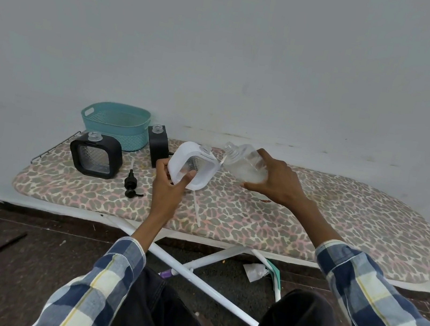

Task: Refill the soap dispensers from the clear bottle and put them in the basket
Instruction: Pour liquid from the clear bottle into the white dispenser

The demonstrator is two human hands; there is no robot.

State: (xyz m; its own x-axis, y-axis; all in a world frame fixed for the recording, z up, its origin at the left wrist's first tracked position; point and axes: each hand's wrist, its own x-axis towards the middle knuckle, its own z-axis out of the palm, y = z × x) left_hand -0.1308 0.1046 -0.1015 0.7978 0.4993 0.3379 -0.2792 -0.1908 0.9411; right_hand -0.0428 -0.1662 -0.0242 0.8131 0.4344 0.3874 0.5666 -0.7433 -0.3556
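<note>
My left hand (169, 188) grips a white square soap dispenser (193, 166), tilted, its open clear neck at the top right. My right hand (275, 182) holds the clear bottle (244, 163) tipped to the left, mouth near the dispenser's neck, a little liquid pooled low inside. A black dispenser (95, 155) with an open neck stands at the left of the board. A second black dispenser (158, 144) stands beside the teal basket (118, 125), which looks empty.
Everything sits on a leopard-print ironing board (314, 206) against a white wall. A black pump head (131, 182) lies between the dispensers. A white pump tube (196, 210) lies under my left hand. White legs cross below the board.
</note>
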